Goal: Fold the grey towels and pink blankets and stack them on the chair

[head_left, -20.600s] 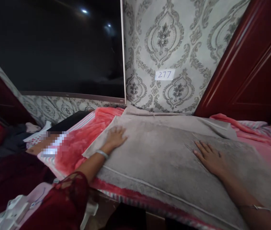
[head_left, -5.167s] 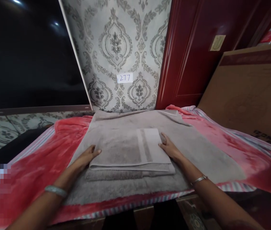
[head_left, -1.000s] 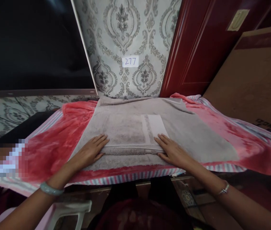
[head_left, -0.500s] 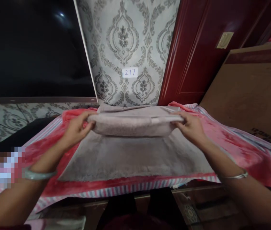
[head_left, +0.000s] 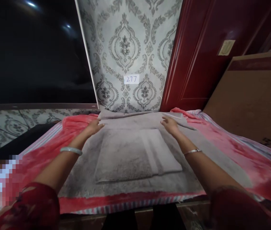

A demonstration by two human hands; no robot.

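Note:
A folded grey towel with a paler band lies flat on a larger grey cloth. Just beyond it my left hand hovers or rests by the left side of another grey fabric piece, thumb apart from the fingers. On the opposite side my right hand is over that same piece, fingers spread and slightly curled. Neither hand visibly grips anything. Whether the fingertips touch the fabric is hard to tell.
A red blanket with striped edges lies under the grey cloth. At the back left hangs a dark television. A cardboard box stands at the right, beside a dark red door. A paper marked 277 is on the wall.
The folded towel, held up between both hands before, now lies flat nearer to me. Both hands have let go and moved closer together over the far fabric.

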